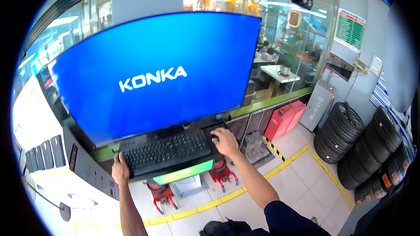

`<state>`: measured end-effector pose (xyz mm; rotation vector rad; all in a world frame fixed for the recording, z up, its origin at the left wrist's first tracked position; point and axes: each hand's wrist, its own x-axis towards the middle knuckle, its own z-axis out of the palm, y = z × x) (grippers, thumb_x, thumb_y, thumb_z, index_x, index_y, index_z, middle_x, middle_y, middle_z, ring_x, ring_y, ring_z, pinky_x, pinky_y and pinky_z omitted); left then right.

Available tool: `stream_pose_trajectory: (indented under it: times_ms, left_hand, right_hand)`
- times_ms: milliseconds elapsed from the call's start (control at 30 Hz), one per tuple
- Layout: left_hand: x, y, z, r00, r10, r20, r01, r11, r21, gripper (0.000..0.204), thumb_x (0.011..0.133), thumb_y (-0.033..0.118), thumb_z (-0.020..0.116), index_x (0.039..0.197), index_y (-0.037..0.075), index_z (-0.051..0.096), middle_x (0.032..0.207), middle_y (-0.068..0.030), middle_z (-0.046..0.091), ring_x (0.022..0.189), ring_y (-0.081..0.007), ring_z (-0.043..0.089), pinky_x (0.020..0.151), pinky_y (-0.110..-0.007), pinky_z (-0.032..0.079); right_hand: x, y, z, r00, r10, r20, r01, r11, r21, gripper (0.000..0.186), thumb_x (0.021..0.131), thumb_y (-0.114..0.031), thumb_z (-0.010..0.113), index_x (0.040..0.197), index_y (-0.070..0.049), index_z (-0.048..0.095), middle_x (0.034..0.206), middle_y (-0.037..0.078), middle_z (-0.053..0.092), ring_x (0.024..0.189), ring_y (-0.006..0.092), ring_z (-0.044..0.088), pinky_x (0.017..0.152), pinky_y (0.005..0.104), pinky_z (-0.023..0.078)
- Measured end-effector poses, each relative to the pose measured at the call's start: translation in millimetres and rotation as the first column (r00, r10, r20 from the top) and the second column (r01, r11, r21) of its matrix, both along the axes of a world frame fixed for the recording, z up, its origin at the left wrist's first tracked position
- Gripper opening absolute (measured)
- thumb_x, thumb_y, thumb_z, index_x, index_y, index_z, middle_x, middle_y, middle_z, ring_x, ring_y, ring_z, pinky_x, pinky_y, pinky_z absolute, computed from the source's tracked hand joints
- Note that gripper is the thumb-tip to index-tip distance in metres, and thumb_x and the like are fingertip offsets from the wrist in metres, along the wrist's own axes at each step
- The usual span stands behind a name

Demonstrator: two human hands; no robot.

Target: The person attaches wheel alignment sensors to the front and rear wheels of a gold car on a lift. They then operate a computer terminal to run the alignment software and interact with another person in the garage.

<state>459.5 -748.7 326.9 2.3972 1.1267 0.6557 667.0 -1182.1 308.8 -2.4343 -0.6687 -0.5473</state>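
Observation:
A large screen (166,100), lit blue with white lettering, stands in front of me. Below it a black keyboard (168,152) lies on a dark tray (144,175). My left hand (120,170) is closed round the tray's left end, the thumb up beside the keyboard and the other fingers mostly hidden. To the right of the keyboard, my right hand (225,142) rests with bent fingers over a small black mouse (214,137), largely covered by the hand.
Under the tray stand red wheeled stands (162,197) by a yellow floor line (210,204). At right are a red metal box (284,119), a grey cabinet (318,105) and stacked tyres (339,133). A glass wall (302,48) shows a room with tables behind the screen.

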Motion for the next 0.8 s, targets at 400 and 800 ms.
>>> stream_pose_trajectory:
  times_ms: [400, 800]
  left_hand:
    - [14.8, -3.1, 1.6, 0.999, 0.005, -0.046, -0.007, 0.999, -0.043, 0.074, 0.105, 0.07, 0.027, 0.143, 0.016, 0.061, 0.124, -0.025, 0.072, 0.117, -0.0464, 0.067, 0.099, -0.056, 0.051]
    - [18.0, -8.4, 3.6, 0.998, 0.015, -0.063, -0.02, 0.998, -0.067, 0.077, 0.105, 0.072, 0.025, 0.143, 0.015, 0.061, 0.122, -0.0235, 0.073, 0.117, -0.0448, 0.068, 0.098, -0.056, 0.052]
  right_hand:
    - [11.7, -12.2, -7.6, 0.985, -0.103, -0.135, 0.089, 0.99, -0.11, 0.027, 0.101, -0.024, 0.07, 0.127, -0.02, 0.073, 0.14, 0.002, 0.062, 0.13, 0.0297, 0.057, 0.106, 0.0478, 0.052]
    - [13.2, -19.7, -4.6, 0.996, -0.003, -0.087, -0.004, 0.996, -0.088, 0.028, 0.094, -0.023, 0.076, 0.122, -0.02, 0.075, 0.134, 0.0, 0.066, 0.124, 0.0282, 0.062, 0.101, 0.0449, 0.055]
